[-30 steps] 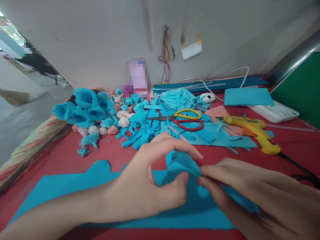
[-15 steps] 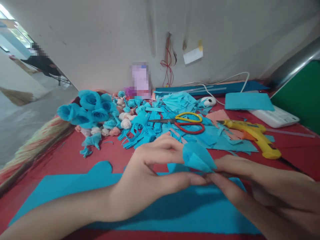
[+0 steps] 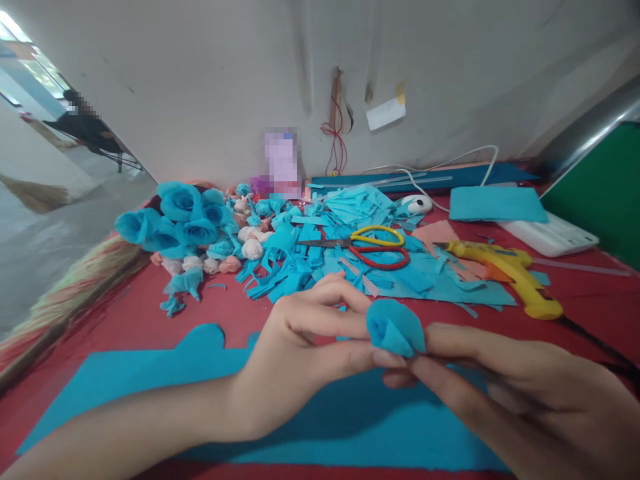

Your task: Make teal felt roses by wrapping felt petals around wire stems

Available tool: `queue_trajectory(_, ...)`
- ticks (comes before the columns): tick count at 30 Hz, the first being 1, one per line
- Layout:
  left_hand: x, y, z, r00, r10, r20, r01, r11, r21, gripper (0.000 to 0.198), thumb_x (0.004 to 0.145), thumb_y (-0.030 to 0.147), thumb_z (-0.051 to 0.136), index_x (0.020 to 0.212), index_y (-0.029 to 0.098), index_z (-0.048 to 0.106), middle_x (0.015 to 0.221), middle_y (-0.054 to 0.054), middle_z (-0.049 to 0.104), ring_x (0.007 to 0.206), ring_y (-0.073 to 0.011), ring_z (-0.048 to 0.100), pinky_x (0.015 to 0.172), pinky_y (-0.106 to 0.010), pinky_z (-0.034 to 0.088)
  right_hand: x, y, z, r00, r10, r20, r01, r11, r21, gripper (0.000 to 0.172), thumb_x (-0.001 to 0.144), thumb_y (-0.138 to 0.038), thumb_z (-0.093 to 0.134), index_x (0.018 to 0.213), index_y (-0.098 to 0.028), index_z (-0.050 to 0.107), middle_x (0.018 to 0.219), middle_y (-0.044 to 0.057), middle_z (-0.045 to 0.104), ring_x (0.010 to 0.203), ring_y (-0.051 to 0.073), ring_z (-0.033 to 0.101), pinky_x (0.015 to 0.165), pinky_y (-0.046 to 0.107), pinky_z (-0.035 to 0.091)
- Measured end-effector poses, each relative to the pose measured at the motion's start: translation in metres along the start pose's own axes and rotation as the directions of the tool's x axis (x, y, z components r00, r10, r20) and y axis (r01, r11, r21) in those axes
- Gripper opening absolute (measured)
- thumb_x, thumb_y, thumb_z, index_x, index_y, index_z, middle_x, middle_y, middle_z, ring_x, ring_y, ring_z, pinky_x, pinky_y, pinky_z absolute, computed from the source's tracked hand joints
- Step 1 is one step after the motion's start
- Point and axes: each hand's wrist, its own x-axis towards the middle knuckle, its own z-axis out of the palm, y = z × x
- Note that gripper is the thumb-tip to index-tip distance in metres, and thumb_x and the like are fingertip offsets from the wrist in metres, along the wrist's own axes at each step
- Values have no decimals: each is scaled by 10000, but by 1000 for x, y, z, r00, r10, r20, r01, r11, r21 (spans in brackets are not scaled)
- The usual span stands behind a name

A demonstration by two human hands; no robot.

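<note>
Between my fingertips is a small blue crepe paper flower (image 3: 395,327), its petal rolled into a cup with a pinched base. My left hand (image 3: 315,333) is closed on its left side, thumb at the base and fingers behind. From the right, my right hand (image 3: 490,367) pinches the lower edge between thumb and forefinger. Below both hands a large blue paper sheet (image 3: 150,387) lies on the red table (image 3: 140,307). A rounded blue paper piece (image 3: 203,337) rests at the sheet's far edge.
Finished blue paper roses (image 3: 180,203) stand at the left by small pale rosebuds (image 3: 253,248). Scissors with yellow and red handles (image 3: 377,247) lie on blue paper strips (image 3: 285,267). A yellow glue gun (image 3: 510,267) is at the right. Far left, a person (image 3: 85,120) sits.
The paper flower has turned so its rolled opening faces me more, and the petal now wraps rounder. Both hands remain on it, with fingers shifted slightly.
</note>
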Motion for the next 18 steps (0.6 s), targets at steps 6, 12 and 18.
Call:
queue_trajectory(6,-1,-3,0,1000,17,18,-16,998,-68,165,710,168,699,747,325,736,726,23,633,764,-123,525,798,-266,448,-1,7,2,997,-28,72,11,974,226,214,736,-172,547,646,-292,699,585,-110,704,484,79,663,468,41,493)
queue_trajectory(12,-1,-5,0,999,-14,30,18,995,-102,172,724,158,687,766,317,737,730,30,633,770,-107,533,835,-249,433,2,5,2,985,74,154,-115,954,278,203,741,-169,562,630,-275,694,598,-98,707,520,64,666,505,21,485)
queue_trajectory(18,-1,-5,1,995,-75,62,86,977,-193,151,717,152,692,758,288,742,740,19,603,777,-102,561,795,-223,479,0,8,5,990,33,139,-84,923,375,242,750,-138,546,644,-290,702,573,-110,693,485,40,648,482,-3,461)
